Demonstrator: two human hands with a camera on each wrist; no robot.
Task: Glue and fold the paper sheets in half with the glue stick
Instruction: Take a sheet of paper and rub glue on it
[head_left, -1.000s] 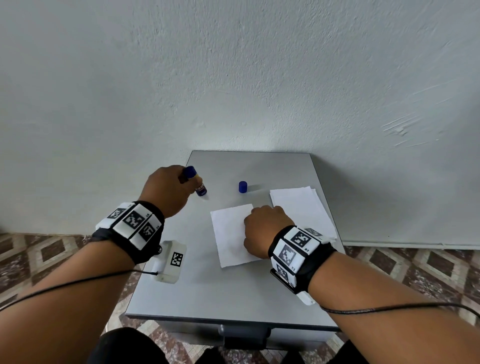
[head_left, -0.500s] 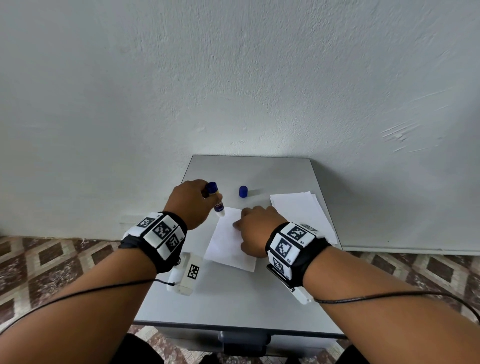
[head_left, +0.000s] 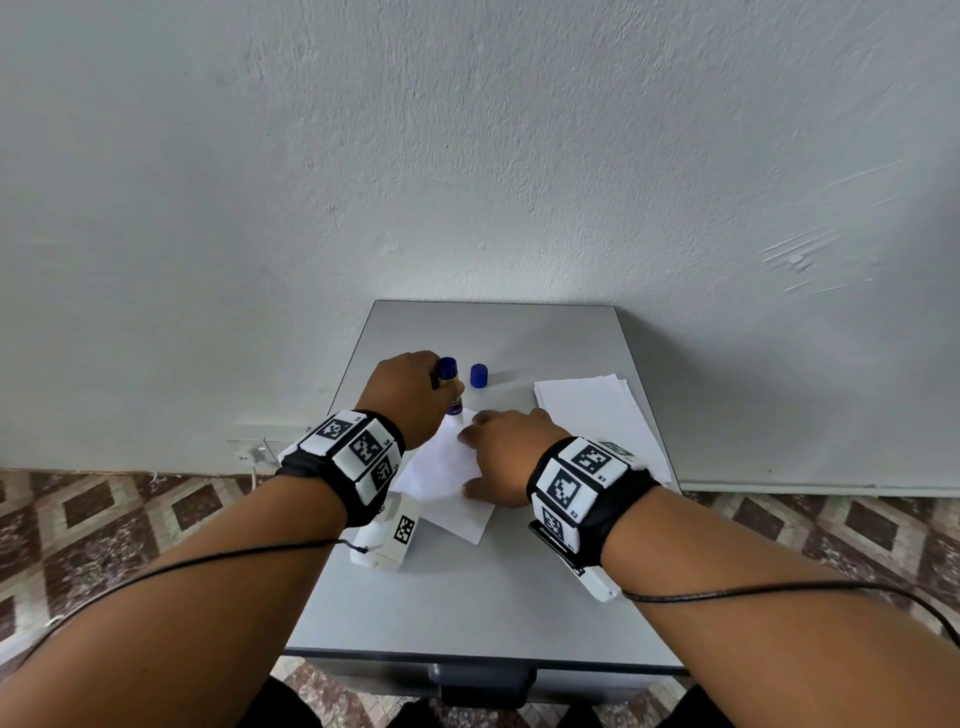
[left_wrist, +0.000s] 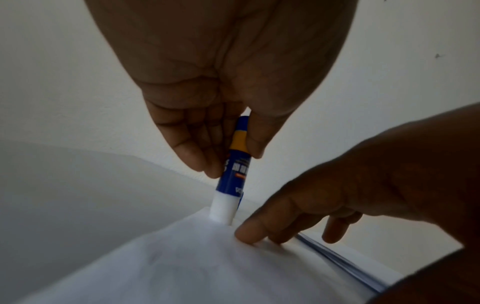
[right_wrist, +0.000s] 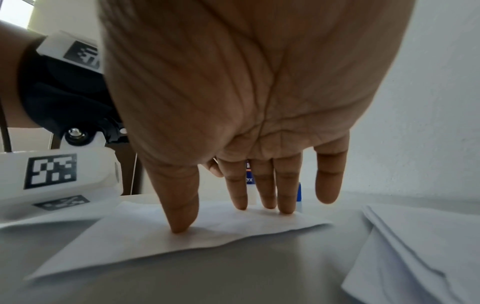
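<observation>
Left hand (head_left: 410, 395) grips the glue stick (left_wrist: 233, 170), its tip touching the sheet's (head_left: 441, 478) far corner. Right hand (head_left: 506, 457), fingers straight, presses the sheet flat at table (head_left: 467, 597) centre. Risk: so near the corner, the stick's drag could buckle or shift the sheet.

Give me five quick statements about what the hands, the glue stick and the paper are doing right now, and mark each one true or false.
1. The left hand grips the glue stick. True.
2. The blue cap is on the glue stick. False: it stands apart on the table, and the white glue is bare.
3. The glue tip touches the far corner of the single sheet. True.
4. The right hand is lifting the sheet. False: its straight fingers press it flat.
5. The stack of sheets lies left of the single sheet. False: it lies to the right.
</observation>
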